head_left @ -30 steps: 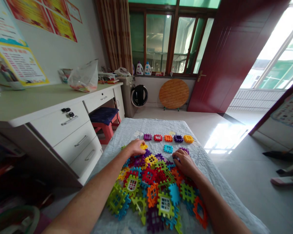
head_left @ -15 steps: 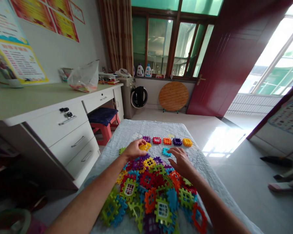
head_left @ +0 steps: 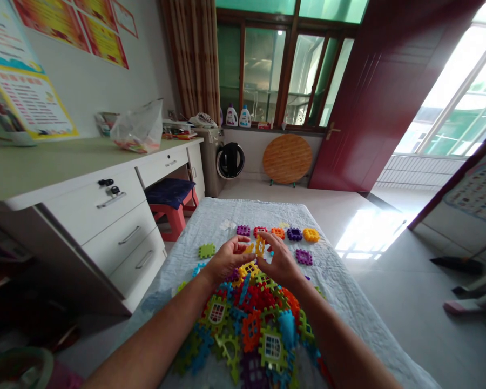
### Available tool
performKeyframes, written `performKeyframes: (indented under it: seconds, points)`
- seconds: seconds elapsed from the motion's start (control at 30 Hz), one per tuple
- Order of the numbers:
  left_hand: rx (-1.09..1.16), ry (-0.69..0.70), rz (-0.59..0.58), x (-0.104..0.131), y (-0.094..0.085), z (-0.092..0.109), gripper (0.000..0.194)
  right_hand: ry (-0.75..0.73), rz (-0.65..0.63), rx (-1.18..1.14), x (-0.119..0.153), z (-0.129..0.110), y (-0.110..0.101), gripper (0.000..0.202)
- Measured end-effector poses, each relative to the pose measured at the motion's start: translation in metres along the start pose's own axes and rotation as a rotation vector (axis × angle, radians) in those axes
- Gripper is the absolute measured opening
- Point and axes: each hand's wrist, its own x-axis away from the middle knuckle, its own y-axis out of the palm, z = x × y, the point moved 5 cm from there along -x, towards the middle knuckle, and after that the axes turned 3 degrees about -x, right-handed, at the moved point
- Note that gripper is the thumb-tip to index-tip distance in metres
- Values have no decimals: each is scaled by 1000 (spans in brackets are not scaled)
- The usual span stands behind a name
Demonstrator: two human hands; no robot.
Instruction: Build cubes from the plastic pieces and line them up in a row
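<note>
Over the near part of a cloth-covered table, my left hand point(head_left: 229, 259) pinches a small yellow piece point(head_left: 249, 249), mostly hidden by the fingers. Close beside it, my right hand point(head_left: 278, 259) grips an upright yellow window-like block point(head_left: 260, 246) between thumb and fingers. Below both hands lies a heap of colourful interlocking plastic blocks point(head_left: 251, 329). Beyond them is a row with a purple block point(head_left: 243, 230), a red one, an orange one point(head_left: 278, 233), a dark purple one point(head_left: 295, 234) and a yellow one point(head_left: 311, 235).
A green block point(head_left: 206, 250) lies left of my hands and a purple block point(head_left: 304, 256) right. The light blue cloth point(head_left: 348, 302) covers the table. A white desk point(head_left: 105, 216) and red stool point(head_left: 173, 216) stand left; a round board point(head_left: 287, 158) leans behind.
My right hand has moved left and up and now holds a yellow block upright. My left hand has shifted slightly right, toward it, with a yellow piece.
</note>
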Motion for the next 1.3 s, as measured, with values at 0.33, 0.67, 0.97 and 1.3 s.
performKeyframes:
  seconds: [0.33, 0.67, 0.97, 1.3]
  points:
    - [-1095, 565, 96, 23, 12, 35, 82, 83, -189, 19, 3, -7, 8, 57]
    - [-1053, 662, 150, 37, 15, 46, 87, 295, -160, -101, 1, -14, 7, 45]
    - [-740, 632, 204, 37, 8, 35, 93, 368, -282, -371, 0, -19, 10, 31]
    - [-837, 651, 130, 41, 18, 38, 84, 350, -288, -576, 8, -16, 18, 39]
